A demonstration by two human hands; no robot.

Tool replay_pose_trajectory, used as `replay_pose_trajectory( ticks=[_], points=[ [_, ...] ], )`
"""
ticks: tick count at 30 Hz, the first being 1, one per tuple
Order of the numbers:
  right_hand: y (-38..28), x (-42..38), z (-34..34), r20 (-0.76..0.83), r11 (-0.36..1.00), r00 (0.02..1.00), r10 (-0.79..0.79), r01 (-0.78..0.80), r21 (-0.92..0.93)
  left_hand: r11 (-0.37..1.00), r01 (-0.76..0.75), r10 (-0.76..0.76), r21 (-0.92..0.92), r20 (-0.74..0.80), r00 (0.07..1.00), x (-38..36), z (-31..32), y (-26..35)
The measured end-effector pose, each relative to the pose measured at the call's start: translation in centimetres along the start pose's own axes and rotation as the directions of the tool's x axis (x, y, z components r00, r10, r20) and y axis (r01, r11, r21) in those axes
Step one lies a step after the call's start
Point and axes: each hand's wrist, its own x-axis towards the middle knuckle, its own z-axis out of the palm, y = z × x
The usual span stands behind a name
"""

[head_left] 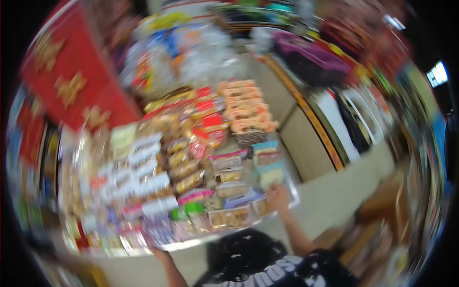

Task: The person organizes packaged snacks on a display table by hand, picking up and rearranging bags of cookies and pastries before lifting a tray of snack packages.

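Observation:
A broad table (pixel 191 242) in front of me carries rows of packaged snacks, and the whole view is smeared by motion. My right hand (pixel 277 196) is at the table's right front corner, against a pale yellow-green packet (pixel 271 177); its fingers are too blurred to tell whether they grip it. At the front edge is my left hand (pixel 160 252), close to a clear packet (pixel 134 239), with its fingers mostly hidden. Between the hands lie a clear pack of brown snacks (pixel 229 217) and a green packet (pixel 193 208).
Orange packs (pixel 246 105) are stacked at the back right of the table. Clear plastic bags (pixel 205 52) pile up behind. A red panel with gold stars (pixel 79 71) stands at the left. Cardboard boxes (pixel 387 191) sit at the right, beyond a strip of floor (pixel 330 201).

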Motion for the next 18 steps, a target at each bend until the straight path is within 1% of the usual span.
replay_pose_trajectory(
  ticks=[1,2,3,4,5,6,8,9,10,11,12,13,14,15,16,17,18],
  points=[
    [-0.8,1.1,-0.1,0.036,0.991,0.999,-0.003,-0.002,0.134,0.893,0.382,-0.439,-0.238,-0.273,0.856,-1.0,0.6,-1.5],
    [-1.3,2.9,0.6,0.061,0.959,0.998,0.023,-0.039,0.280,0.837,0.509,-0.547,-0.200,-0.313,0.777,-2.1,0.1,-3.8],
    [-1.6,5.0,1.9,0.100,0.949,0.994,-0.032,-0.001,0.315,0.840,0.530,-0.540,-0.118,-0.288,0.791,-4.1,2.1,-2.9],
    [-1.8,5.6,3.0,0.126,0.913,0.985,-0.121,0.060,0.404,0.829,0.559,-0.541,-0.005,-0.258,0.801,-6.5,4.8,-1.5],
    [-1.6,5.6,3.7,0.152,0.867,0.968,-0.199,0.102,0.487,0.829,0.560,-0.547,-0.020,-0.240,0.802,-9.3,6.8,-1.2],
    [-1.8,6.1,4.5,0.185,0.853,0.960,-0.212,0.089,0.515,0.835,0.549,-0.543,-0.033,-0.211,0.813,-11.3,8.8,-1.0],
    [-2.8,7.2,5.9,0.117,0.828,0.890,-0.441,0.353,0.435,0.809,0.573,-0.588,-0.131,-0.217,0.779,-14.1,11.7,0.8],
    [-3.7,7.6,6.0,0.110,0.816,0.887,-0.449,0.357,0.455,0.882,0.468,-0.457,0.057,-0.142,0.878,-14.7,10.9,-2.5],
    [-4.5,8.0,6.2,0.158,0.810,0.830,-0.536,0.452,0.374,0.905,0.399,-0.388,0.149,-0.099,0.916,-15.0,11.1,-3.6],
    [-5.1,8.2,6.4,0.216,0.787,0.764,-0.608,0.544,0.290,0.918,0.321,-0.316,0.235,-0.056,0.947,-15.4,11.9,-3.0],
    [-5.5,8.3,6.5,0.219,0.781,0.758,-0.615,0.546,0.302,0.877,0.403,-0.386,0.262,-0.113,0.915,-16.2,12.6,-2.4],
    [-5.8,8.2,6.7,0.313,0.793,0.729,-0.609,0.551,0.260,0.827,0.486,-0.455,0.282,-0.172,0.874,-17.0,13.3,-0.8],
    [-6.1,8.1,7.0,0.402,0.802,0.698,-0.593,0.558,0.214,0.826,0.489,-0.455,0.280,-0.183,0.872,-17.3,13.2,-0.2],
    [-6.3,8.3,7.1,0.401,0.798,0.694,-0.598,0.561,0.220,0.780,0.548,-0.524,0.301,-0.165,0.836,-17.1,13.2,0.3],
    [-6.2,8.6,7.4,0.434,0.789,0.665,-0.608,0.569,0.233,0.730,0.604,-0.591,0.321,-0.147,0.793,-17.1,13.3,0.8],
    [-6.2,8.6,7.4,0.469,0.781,0.635,-0.614,0.575,0.244,0.754,0.612,-0.596,0.238,-0.142,0.790,-17.3,13.9,1.8],
    [-6.1,8.5,7.4,0.477,0.778,0.627,-0.616,0.579,0.244,0.750,0.619,-0.602,0.232,-0.147,0.785,-17.4,14.4,2.7]
  ],
)
